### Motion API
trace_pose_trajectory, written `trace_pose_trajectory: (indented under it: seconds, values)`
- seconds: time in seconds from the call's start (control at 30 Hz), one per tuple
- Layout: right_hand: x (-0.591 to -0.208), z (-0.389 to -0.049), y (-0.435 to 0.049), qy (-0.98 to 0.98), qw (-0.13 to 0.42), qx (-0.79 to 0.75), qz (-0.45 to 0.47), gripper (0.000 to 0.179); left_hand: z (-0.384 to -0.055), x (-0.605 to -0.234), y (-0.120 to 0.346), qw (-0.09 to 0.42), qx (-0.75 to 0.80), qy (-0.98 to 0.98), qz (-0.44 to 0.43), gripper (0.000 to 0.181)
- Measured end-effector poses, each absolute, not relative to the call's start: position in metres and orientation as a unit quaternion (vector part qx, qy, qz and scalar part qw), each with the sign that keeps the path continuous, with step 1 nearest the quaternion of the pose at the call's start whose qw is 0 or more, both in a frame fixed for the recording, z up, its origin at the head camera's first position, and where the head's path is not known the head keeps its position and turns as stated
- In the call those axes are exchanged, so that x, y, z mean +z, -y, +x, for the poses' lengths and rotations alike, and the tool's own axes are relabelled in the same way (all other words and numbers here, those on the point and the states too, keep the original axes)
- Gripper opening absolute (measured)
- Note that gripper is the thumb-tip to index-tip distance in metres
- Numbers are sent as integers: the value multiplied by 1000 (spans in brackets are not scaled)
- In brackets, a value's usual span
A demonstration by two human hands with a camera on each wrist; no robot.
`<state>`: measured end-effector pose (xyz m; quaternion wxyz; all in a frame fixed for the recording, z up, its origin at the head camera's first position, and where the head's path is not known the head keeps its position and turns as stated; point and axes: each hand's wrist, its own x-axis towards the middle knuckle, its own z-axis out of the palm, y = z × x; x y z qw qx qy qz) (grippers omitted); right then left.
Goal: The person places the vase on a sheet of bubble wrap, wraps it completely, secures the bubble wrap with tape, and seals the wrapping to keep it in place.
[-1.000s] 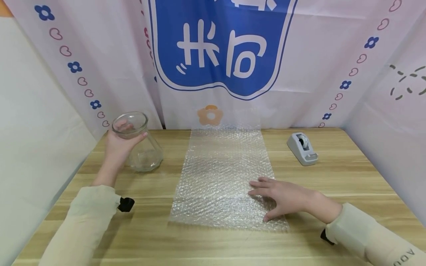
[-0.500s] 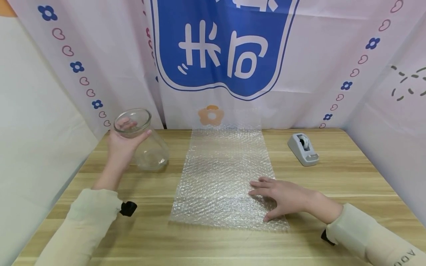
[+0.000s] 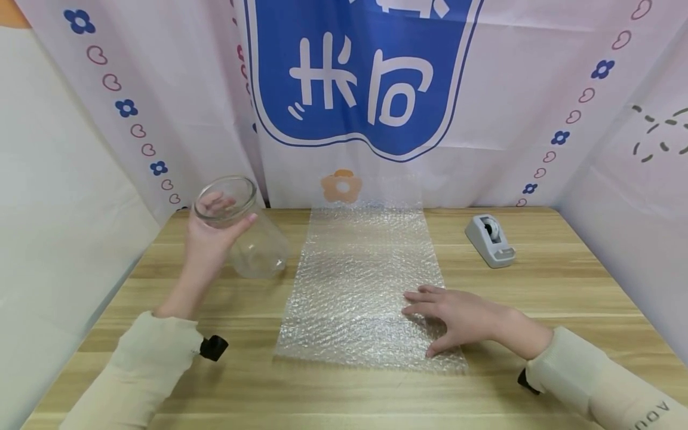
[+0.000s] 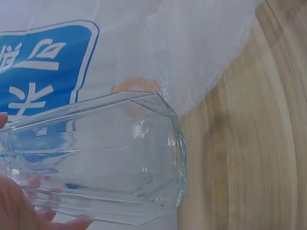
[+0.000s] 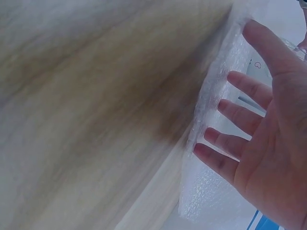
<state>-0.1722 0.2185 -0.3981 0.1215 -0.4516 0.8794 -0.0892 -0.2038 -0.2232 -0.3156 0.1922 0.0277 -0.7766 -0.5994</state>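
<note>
My left hand (image 3: 211, 236) grips a clear glass vase (image 3: 260, 248) round its neck, just under the wide rim. The vase leans, its base towards the right, and in the left wrist view the faceted glass base (image 4: 158, 158) appears off the table. Flat on the table lies a sheet of bubble wrap (image 3: 360, 280), its far end reaching the backdrop. On the sheet's right near part rests my right hand (image 3: 457, 316), fingers spread. The right wrist view shows those fingertips (image 5: 223, 105) touching the bubble wrap (image 5: 211, 187), with nothing held.
A grey tape dispenser (image 3: 490, 240) stands at the back right of the wooden table (image 3: 564, 286). Behind the table hangs a printed cloth backdrop (image 3: 484, 119) with a blue emblem. Pale walls (image 3: 48, 197) close in the left and right sides.
My left hand has carried the vase to the right, towards the bubble wrap, and the vase has tilted more. My right hand has stayed in place on the sheet.
</note>
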Motion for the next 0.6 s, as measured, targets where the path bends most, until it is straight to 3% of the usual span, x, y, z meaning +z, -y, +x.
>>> trace_pose_trajectory:
  seconds: [0.37, 0.6]
  values:
    - [-392, -173, -212, -878, 120, -76, -457, 79, -193, -315, 207, 178, -622, 762, 35, 72]
    - [-390, -176, -211, -872, 90, -53, -479, 72, -190, -318, 195, 183, -671, 718, 33, 61]
